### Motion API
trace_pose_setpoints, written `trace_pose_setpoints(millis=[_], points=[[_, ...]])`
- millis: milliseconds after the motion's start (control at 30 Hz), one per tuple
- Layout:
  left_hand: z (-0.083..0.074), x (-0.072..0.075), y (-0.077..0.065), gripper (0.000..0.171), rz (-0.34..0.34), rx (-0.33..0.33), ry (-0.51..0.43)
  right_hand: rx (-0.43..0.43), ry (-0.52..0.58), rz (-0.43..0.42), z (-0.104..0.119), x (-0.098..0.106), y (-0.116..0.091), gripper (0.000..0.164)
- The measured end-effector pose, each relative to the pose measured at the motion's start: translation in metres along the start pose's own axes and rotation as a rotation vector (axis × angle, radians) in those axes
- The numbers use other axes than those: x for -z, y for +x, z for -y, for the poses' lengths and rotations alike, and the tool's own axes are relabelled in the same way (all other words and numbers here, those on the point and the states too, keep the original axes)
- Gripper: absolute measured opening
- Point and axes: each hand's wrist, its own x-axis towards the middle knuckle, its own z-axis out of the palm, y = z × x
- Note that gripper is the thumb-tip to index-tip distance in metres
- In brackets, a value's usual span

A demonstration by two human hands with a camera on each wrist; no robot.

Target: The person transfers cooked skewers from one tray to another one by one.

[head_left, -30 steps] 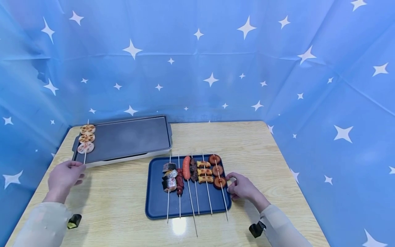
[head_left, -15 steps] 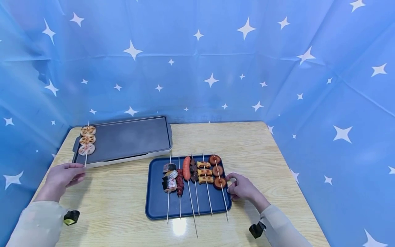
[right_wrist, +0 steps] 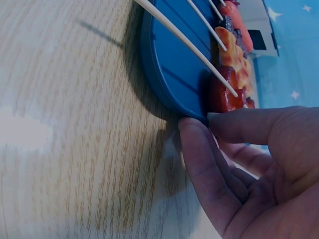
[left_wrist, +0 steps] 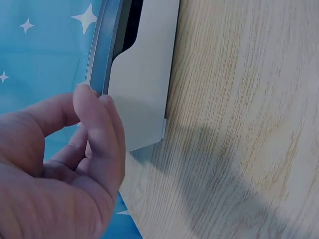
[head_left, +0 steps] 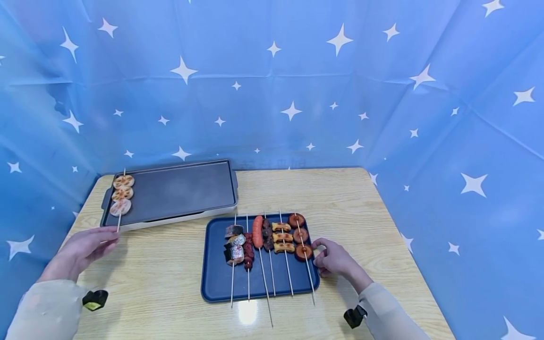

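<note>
My left hand (head_left: 87, 248) pinches the stick end of a lotus root skewer (head_left: 121, 208) at the near left corner of the dark griddle (head_left: 182, 191). Three round slices lie over the griddle's left end. In the left wrist view, thumb and fingertips meet beside the griddle's pale side (left_wrist: 142, 79); the fingers hide the skewer there. With thumb and fingers, my right hand (head_left: 335, 259) pinches the right rim of the blue tray (head_left: 216, 283). Nearest to it on the tray is a skewer of round brown slices (head_left: 300, 235), its stick crossing the near rim.
Beside that skewer lie a yellow-piece skewer (head_left: 283, 237), a dark meat skewer (head_left: 267, 233), a sausage skewer (head_left: 257, 231), a red-piece skewer (head_left: 248, 250) and a silvery-skinned skewer (head_left: 234, 255). Sticks overhang the tray's near rim. A starry blue curtain (head_left: 272, 104) stands behind the wooden table (head_left: 340, 198).
My left hand has shifted slightly left and rolled, and the lotus root slices have turned and moved a little right. The right hand and tray have stayed put.
</note>
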Motion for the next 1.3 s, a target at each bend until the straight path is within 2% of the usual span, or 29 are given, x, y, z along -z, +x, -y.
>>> trace_pose_setpoints(millis=[167, 333, 633, 833, 1067, 1300], points=[[0.002, -0.004, -0.001, 0.029, 0.051, -0.072, 0.035, -0.004, -0.003, 0.0, 0.001, 0.0, -0.001, 0.034], [0.002, -0.011, -0.003, 0.024, 0.04, -0.12, 0.055, -0.01, -0.014, -0.004, 0.002, 0.0, -0.001, 0.033], [-0.005, -0.03, -0.006, 0.01, 0.048, -0.207, 0.151, 0.001, 0.0, -0.001, 0.002, 0.0, -0.001, 0.033], [-0.011, -0.052, -0.012, 0.014, 0.066, -0.243, 0.26, 0.012, 0.009, 0.011, 0.002, 0.002, 0.0, 0.034], [-0.016, -0.081, -0.017, 0.023, 0.082, -0.239, 0.328, -0.004, -0.003, -0.007, 0.003, 0.002, 0.001, 0.033], [-0.015, -0.109, -0.021, 0.023, 0.154, -0.266, 0.378, -0.006, 0.004, -0.001, 0.001, 0.001, 0.001, 0.033]])
